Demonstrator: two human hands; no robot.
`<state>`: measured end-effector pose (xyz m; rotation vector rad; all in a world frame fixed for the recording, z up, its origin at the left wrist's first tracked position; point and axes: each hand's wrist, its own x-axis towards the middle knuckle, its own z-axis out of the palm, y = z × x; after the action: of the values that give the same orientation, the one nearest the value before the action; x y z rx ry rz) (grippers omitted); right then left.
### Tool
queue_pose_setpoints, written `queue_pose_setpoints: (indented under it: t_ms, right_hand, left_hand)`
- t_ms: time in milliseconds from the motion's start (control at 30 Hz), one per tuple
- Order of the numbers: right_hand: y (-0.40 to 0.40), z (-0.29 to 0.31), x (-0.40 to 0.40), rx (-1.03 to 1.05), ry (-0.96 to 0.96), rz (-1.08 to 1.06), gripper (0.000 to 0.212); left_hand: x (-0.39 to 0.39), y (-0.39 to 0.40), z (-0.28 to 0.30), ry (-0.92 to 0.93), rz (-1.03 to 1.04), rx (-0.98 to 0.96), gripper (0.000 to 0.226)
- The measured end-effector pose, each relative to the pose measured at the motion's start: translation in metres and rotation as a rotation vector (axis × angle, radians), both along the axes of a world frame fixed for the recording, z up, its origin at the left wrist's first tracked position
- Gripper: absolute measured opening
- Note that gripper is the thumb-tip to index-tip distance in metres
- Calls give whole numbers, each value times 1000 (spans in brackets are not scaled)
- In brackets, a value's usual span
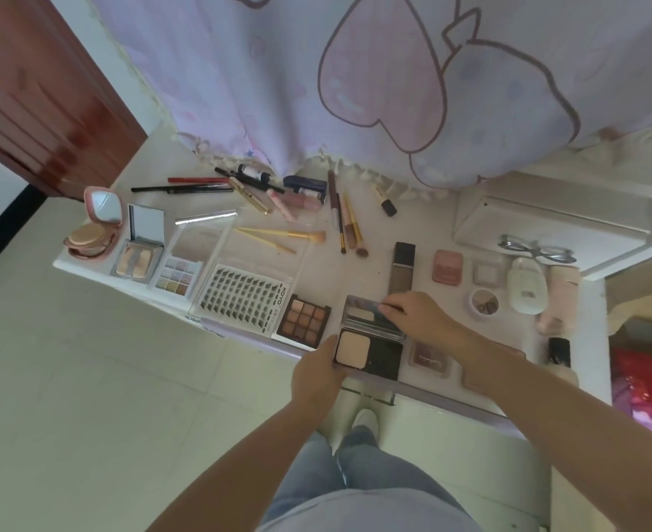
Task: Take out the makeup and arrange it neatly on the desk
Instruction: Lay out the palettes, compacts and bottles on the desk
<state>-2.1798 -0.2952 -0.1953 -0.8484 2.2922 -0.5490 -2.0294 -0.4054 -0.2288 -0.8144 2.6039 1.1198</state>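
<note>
An open black powder compact [370, 351] with a beige pan and a mirrored lid sits at the desk's [374, 270] near edge. My left hand [316, 372] grips the compact's left side. My right hand [420, 312] pinches the top edge of its raised lid. Just left lie a brown eyeshadow palette [304, 319] and a lash tray [245, 297]. Further left are a pastel palette [176, 276], a highlighter compact [136, 259] and a pink round compact [92, 232]. Brushes [349, 224], pencils [186, 186] and lip tubes [297, 201] lie at the back.
A tall foundation bottle [403, 268], a pink blush [447, 266], a small jar [484, 301], a white case [526, 286] and a pink tube [558, 297] fill the right side. A clear box [547, 220] stands back right. A curtain [355, 90] hangs over the desk's rear.
</note>
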Motion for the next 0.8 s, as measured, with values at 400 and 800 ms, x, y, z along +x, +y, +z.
queue_pose_setpoints:
  t_ms: [400, 800]
  right_hand:
    - [-4, -12, -12, 91, 245, 24, 34]
    - [93, -27, 25, 225, 356, 20, 61]
  left_hand:
    - [4, 5, -13, -27, -5, -143, 49]
    - [7, 15, -5, 84, -62, -349, 43]
